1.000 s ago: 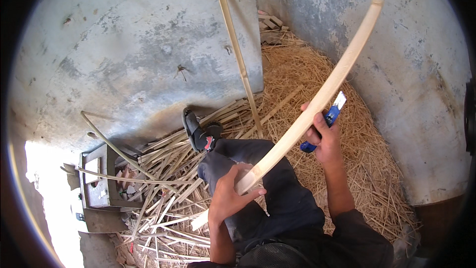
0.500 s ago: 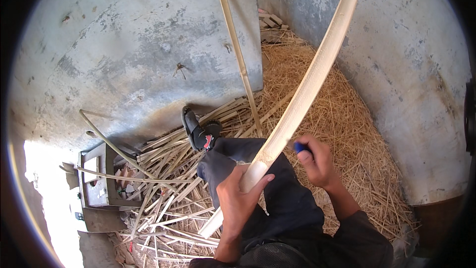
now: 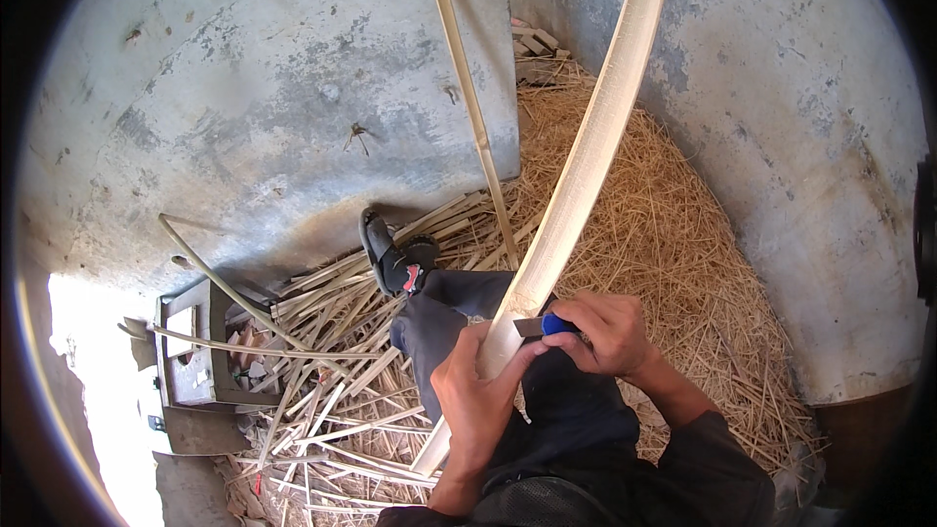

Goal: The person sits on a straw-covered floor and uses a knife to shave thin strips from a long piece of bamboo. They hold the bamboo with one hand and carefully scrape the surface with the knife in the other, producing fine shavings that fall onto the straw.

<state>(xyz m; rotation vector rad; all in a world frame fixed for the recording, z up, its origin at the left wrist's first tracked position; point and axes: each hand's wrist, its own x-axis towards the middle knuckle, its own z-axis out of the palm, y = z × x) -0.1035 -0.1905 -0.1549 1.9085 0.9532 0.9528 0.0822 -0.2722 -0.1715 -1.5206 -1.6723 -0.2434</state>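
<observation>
A long, pale split bamboo strip (image 3: pixel 590 156) slants across my lap, its hollow face up and its far end past the top of the picture. My left hand (image 3: pixel 475 385) is closed around it low down, thumb along the right edge. In my right hand (image 3: pixel 607 334) is a short knife (image 3: pixel 530 328) with a blue handle and a broad dark blade. The blade lies across the strip, just above my left thumb, beside a roughened patch on the hollow face. Part of the handle is hidden by my right fingers.
Straw-like shavings (image 3: pixel 673 263) heap up on the right, and loose bamboo slats (image 3: pixel 332 410) cover the floor on the left. One slat (image 3: pixel 468 98) leans on the grey wall (image 3: pixel 244 117). A metal box (image 3: pixel 190 346) stands far left. My shoe (image 3: pixel 386 254) rests among the slats.
My right hand has come left and brought the knife blade onto the bamboo strip. The strip's far end has swung left, while my left hand keeps its grip.
</observation>
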